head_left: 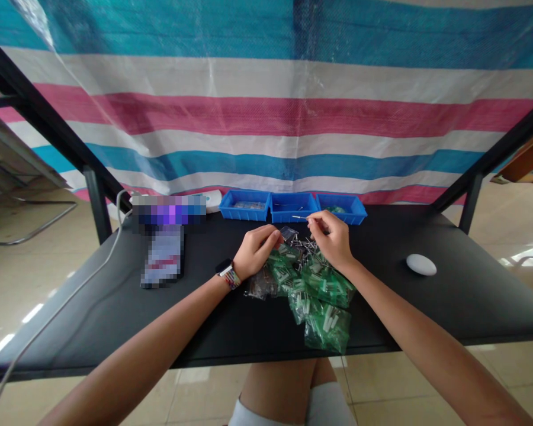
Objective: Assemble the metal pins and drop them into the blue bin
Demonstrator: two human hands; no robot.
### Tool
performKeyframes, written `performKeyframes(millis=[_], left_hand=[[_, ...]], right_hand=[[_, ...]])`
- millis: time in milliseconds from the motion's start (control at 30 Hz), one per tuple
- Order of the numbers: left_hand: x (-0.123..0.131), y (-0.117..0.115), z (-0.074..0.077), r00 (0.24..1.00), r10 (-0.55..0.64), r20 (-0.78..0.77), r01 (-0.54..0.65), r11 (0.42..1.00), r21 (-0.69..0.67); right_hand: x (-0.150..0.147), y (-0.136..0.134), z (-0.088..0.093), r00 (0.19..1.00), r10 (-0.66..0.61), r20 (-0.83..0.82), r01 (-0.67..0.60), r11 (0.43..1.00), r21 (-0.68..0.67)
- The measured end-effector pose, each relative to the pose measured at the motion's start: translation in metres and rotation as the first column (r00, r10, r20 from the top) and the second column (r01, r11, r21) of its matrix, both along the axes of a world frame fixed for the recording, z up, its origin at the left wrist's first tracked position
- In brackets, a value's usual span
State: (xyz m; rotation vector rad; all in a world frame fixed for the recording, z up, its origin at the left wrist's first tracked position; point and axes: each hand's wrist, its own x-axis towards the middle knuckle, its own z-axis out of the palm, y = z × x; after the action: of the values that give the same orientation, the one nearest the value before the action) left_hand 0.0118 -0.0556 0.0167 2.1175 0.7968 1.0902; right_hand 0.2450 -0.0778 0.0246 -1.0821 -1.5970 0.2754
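My right hand pinches a thin metal pin, held level in front of the middle blue bin. My left hand, a watch on its wrist, has its thumb and fingers closed at the edge of a small clear plastic bag. Loose metal pins lie in a heap between my hands. Below them several green plastic bags hold white and metal pieces. A clear bag of dark pieces rests under my left wrist.
Three blue bins stand in a row at the back of the black table. A white oval object lies at right. A blurred-out item and a white cable are at left. Behind hangs a striped sheet between black posts.
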Motion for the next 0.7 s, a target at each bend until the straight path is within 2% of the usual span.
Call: performKeyframes(millis=[100,267,333,400,467,533,700], left_hand=[[0.001,-0.001,0.001,1.000,-0.010,-0.002,0.010,1.000,-0.015],[0.002,-0.001,0.001,1.000,-0.012,-0.018,0.012,1.000,-0.014],[0.003,0.000,0.001,1.000,-0.017,-0.016,0.017,1.000,-0.015],[0.003,0.000,0.002,1.000,-0.021,-0.011,0.021,1.000,-0.014],[0.003,-0.001,0.003,1.000,-0.023,-0.006,0.023,1.000,-0.014],[0.003,-0.001,0.003,1.000,-0.027,-0.002,0.027,1.000,-0.012],[0.003,0.000,0.001,0.999,-0.035,-0.006,0.035,0.999,-0.001]], right_hand=[[0.009,0.015,0.002,0.993,-0.117,-0.006,0.117,0.991,0.061],[0.017,0.045,0.010,0.960,-0.253,0.122,0.240,0.964,0.115],[0.014,0.055,0.012,0.930,-0.292,0.225,0.282,0.956,0.076],[0.009,0.061,0.014,0.884,-0.307,0.353,0.335,0.942,-0.018],[0.004,0.062,0.016,0.837,-0.318,0.445,0.389,0.918,-0.075],[0.002,0.058,0.017,0.816,-0.331,0.474,0.410,0.910,-0.071],[0.024,0.035,0.015,0.862,-0.285,0.420,0.337,0.940,-0.054]])
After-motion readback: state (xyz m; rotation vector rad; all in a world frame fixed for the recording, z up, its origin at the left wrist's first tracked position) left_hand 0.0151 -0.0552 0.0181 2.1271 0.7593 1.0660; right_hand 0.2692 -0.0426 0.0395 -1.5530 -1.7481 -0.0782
